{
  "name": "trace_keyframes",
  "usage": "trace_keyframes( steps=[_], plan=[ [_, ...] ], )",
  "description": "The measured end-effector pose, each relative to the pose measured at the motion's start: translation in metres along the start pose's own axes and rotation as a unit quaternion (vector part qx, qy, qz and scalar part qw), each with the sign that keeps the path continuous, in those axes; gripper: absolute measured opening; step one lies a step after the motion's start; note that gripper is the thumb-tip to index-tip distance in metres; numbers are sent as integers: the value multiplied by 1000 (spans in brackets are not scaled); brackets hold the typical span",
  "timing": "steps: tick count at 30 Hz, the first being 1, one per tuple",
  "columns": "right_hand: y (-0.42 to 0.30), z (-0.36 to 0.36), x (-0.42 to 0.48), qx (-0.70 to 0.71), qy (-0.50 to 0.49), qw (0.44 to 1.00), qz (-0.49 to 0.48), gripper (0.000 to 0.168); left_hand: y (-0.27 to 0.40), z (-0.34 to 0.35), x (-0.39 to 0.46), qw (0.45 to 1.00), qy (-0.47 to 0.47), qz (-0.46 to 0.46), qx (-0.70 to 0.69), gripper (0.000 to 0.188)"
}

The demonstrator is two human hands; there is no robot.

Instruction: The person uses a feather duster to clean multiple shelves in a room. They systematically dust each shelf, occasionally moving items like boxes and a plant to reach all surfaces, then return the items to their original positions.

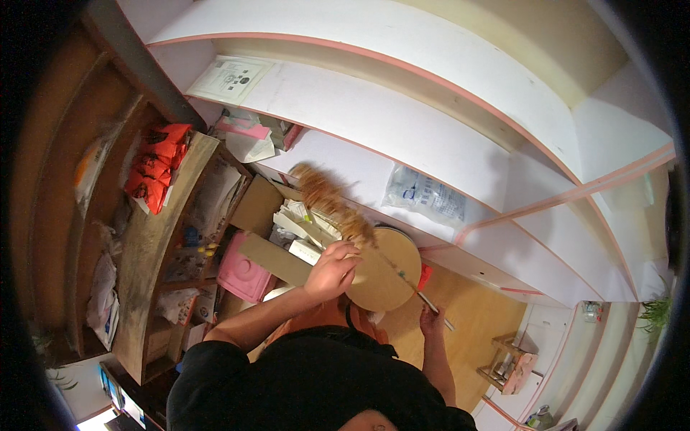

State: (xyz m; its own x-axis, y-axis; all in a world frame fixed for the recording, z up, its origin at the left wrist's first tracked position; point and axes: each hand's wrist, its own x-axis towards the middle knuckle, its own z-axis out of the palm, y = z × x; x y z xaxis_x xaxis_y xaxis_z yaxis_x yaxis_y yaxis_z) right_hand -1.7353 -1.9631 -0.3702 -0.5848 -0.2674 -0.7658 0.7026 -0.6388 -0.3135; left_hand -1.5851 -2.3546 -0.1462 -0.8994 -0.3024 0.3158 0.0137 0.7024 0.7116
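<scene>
My right hand [431, 319] grips the metal-looking handle of a feather duster [337, 202]. The duster's brown feathers are blurred and slant up to the left, over the front edge of the white shelf. My left hand [333, 272] is held in front of my body, just below the feathers, with its fingers loosely bent and nothing seen in them. A cardboard box [280, 258] with papers and small cartons inside lies beyond my left hand. Below the duster's shaft is a round wooden top [391, 275], perhaps of a stool.
A white shelf unit with pink edging [377, 97] curves across the front, holding a plastic-wrapped pack [426, 194]. On the left, a brown wooden cabinet [156, 242] carries red plastic bags [159, 167]. A pink plastic container [245, 269] is beside the box; a small wooden stool [506, 361] stands right.
</scene>
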Motion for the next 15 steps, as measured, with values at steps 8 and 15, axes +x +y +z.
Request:
trace_keyframes(
  steps=[8, 15],
  plan=[
    [30, -49, -39, 64, 93, 993, 38, 34, 9, 24, 4, 999, -35, 17, -22, 21],
    [0, 44, -73, -120, -68, 989, 43, 32, 38, 22, 23, 995, 4, 102, -1, 25]
  ],
)
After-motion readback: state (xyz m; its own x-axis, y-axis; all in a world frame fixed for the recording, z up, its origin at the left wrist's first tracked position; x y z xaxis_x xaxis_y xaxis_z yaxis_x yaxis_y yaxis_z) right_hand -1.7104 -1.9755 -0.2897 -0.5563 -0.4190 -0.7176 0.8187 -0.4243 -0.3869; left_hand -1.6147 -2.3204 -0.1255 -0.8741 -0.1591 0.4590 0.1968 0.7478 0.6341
